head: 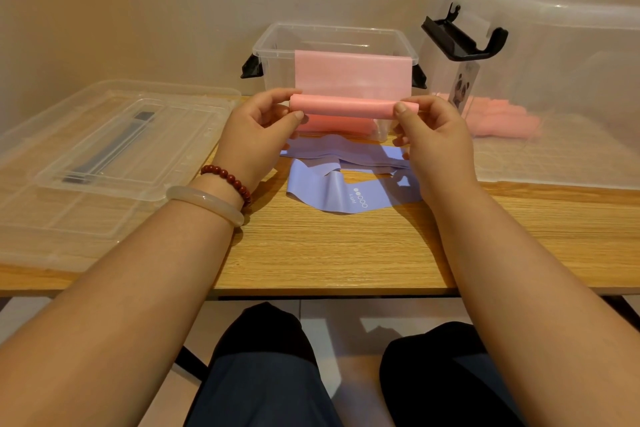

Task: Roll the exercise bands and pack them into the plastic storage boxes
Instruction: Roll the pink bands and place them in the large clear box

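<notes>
Wooden table (311, 253): both hands, left (256, 128) and right (433, 139), pinch a half-rolled pink band (343, 106) before the clear box (277, 55).

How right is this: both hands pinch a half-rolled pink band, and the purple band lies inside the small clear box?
Not quite: the head view shows the purple band on the wooden table in front of the small clear box, not inside it. The left hand and right hand do pinch the half-rolled pink band.

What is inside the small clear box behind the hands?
Through the wall of the small storage box, pink rolled bands show at the bottom. The held pink band covers the rest; their number is unclear.
</notes>
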